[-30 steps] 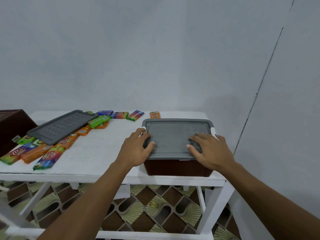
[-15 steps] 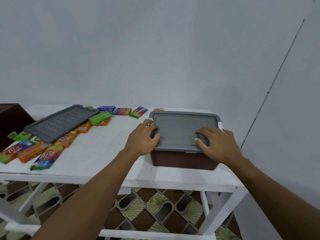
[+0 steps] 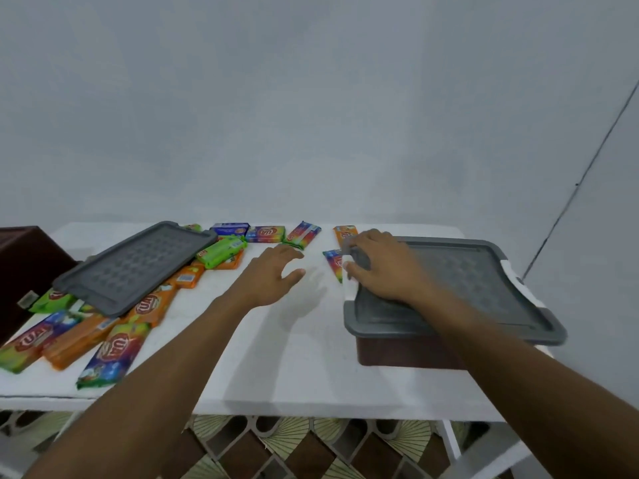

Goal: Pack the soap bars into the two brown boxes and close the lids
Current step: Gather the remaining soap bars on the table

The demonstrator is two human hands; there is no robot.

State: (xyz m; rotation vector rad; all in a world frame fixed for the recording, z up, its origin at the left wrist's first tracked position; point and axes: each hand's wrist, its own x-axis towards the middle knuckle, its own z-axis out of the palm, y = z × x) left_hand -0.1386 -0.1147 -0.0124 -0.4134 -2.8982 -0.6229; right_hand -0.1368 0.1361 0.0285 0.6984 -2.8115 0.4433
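Head view, blurred: right hand (image 3: 380, 271) grips the closed lid (image 3: 466, 288) at its far-left corner, on the brown box (image 3: 408, 354) at the right edge of the table (image 3: 294, 357). The left hand (image 3: 273, 274) hovers relaxed, empty. A loose lid (image 3: 135, 267) hides some soap bars (image 3: 114, 350); the second box (image 3: 24, 264) is cut off left.

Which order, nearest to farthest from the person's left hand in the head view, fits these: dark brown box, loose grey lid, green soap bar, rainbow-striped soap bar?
Measured from the left hand:
1. rainbow-striped soap bar, just beyond the fingers.
2. green soap bar, behind and to the left.
3. loose grey lid, further left.
4. dark brown box, at the far left edge.
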